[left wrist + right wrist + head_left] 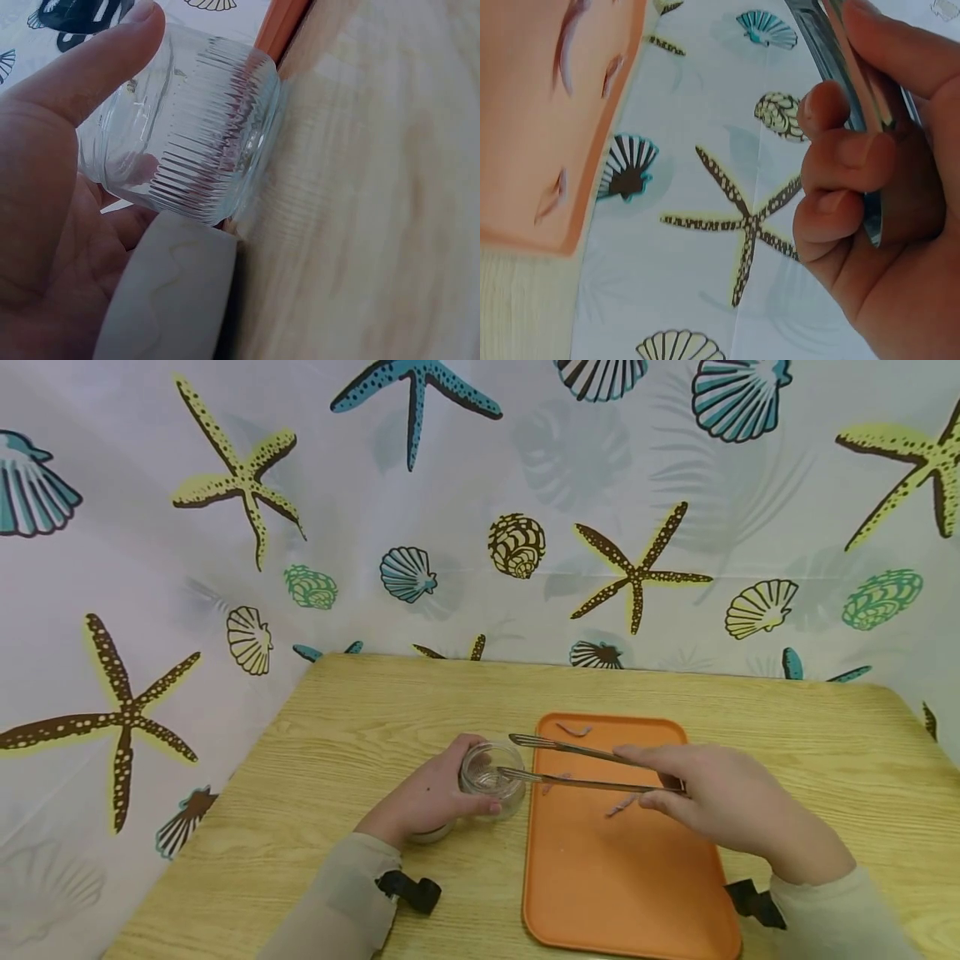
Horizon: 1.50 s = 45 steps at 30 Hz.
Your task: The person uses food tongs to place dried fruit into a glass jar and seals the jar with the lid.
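Note:
My left hand (431, 793) grips a clear glass jar (506, 793) standing upright on the table, left of the orange tray. Ribbed glass shows on the jar's side in the left wrist view, with the thumb over it. My right hand (723, 797) holds metal tongs (585, 782) above the tray (622, 893). The tongs' arms are spread; one tip is over the jar's mouth, the other beyond its rim, and I see nothing between them. Thin, twisted purplish strips lie on the tray, one near the far edge (574, 729) and another by the right thumb (621, 807).
A pale, round-edged object (431, 835) sits partly hidden beneath the left wrist; its pale surface (169, 292) is close in the left wrist view. The wood-grain table (360, 718) meets a cloth backdrop (480, 610) printed with starfish and shells.

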{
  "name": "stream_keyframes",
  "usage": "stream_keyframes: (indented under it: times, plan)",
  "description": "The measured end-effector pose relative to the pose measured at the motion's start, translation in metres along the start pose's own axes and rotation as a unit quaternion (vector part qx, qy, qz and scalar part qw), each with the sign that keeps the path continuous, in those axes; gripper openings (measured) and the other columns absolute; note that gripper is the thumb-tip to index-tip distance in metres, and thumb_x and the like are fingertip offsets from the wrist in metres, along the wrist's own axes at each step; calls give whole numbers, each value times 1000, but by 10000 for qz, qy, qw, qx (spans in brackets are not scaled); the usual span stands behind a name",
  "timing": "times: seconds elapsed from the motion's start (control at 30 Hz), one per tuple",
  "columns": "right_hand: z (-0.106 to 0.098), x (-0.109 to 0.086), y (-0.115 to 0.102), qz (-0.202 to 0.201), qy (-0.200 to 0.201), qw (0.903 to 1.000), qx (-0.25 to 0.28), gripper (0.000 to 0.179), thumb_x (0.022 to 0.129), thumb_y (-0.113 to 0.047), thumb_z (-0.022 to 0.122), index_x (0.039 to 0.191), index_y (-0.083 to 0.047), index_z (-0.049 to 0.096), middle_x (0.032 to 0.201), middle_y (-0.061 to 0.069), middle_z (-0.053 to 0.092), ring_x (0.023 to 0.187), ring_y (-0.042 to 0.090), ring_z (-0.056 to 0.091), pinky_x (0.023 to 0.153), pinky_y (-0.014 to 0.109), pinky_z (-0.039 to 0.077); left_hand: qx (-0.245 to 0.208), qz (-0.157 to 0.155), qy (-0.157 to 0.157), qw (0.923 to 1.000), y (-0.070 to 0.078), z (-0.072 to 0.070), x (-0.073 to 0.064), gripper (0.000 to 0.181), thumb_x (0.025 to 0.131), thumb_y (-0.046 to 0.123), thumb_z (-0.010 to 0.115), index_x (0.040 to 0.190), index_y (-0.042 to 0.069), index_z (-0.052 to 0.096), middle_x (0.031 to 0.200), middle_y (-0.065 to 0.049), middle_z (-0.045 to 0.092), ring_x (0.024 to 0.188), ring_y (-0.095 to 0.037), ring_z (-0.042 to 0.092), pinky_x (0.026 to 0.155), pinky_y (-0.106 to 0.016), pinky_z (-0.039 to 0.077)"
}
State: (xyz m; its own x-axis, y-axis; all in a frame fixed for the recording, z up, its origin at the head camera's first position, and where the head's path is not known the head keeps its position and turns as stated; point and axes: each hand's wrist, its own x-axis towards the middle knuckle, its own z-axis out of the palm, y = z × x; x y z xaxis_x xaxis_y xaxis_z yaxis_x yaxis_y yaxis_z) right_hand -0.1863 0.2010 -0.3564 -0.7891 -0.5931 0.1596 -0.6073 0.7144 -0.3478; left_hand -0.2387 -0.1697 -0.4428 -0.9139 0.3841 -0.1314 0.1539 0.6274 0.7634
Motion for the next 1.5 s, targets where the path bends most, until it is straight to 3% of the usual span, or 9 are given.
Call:
stream_keyframes:
  times: [0.3,0.43,0.6,0.67,0.8,0.9,1.03,1.23,1.5]
  plan:
    - [-12,-12,34,669,-866,9928,478,51,98,-29,69,148,-30,55,87,-18,62,69,2,52,65,30,44,-11,54,9,10000,1,0,1,100,75,52,88,155,22,34,141,-6,53,126,-22,53,105,-50,40]
    - [-9,-11,47,912,-1074,9886,531,53,97,-30,70,148,-29,54,82,-13,61,68,7,52,64,32,42,9,21,21,10000,1,0,0,99,75,53,88,153,24,35,142,-5,53,128,-22,52,106,-50,39]
    - [2,-8,56,957,-1118,9870,647,53,97,-31,71,148,-32,55,103,-11,68,76,9,52,67,33,42,-71,-35,16,10000,0,-1,-1,98,73,56,88,151,28,36,141,-4,53,127,-20,52,106,-50,39]
    - [5,-7,57,1042,-1156,9852,717,53,97,-30,71,147,-34,55,113,-10,68,71,9,51,65,32,42,-74,-14,17,10000,0,-1,-1,99,73,56,88,152,27,36,141,-4,53,127,-20,52,106,-50,39]
    - [8,-6,57,1133,-1253,9828,750,53,98,-29,69,148,-34,53,99,-8,69,63,9,45,63,31,41,-22,54,19,10000,0,-1,-1,100,74,54,87,154,24,35,142,-5,52,127,-21,52,105,-50,40]
    - [9,-6,55,1241,-1364,9800,750,55,98,-30,69,150,-34,51,79,-8,62,59,9,43,62,32,40,9,80,26,10000,-1,-1,0,100,75,53,87,154,24,34,142,-5,52,127,-21,53,105,-50,40]
    - [10,-6,53,1271,-1397,9790,772,56,97,-30,70,150,-31,52,72,-7,59,59,11,43,61,33,39,1,82,26,10000,-3,-1,0,100,75,54,87,154,25,34,143,-4,52,127,-20,52,105,-50,40]
    - [12,-6,51,1253,-1363,9799,742,52,95,-28,72,146,-29,58,66,-8,53,60,11,44,60,33,39,-21,70,-15,10000,-3,0,0,98,75,54,87,153,27,35,142,-5,52,125,-21,53,104,-50,40]
    - [13,-5,50,1062,-1253,9856,397,48,97,-25,70,143,-30,60,74,-11,59,66,11,48,64,34,41,-40,78,-5,10000,-5,0,1,95,76,52,87,152,28,35,140,-4,53,124,-20,53,104,-50,40]
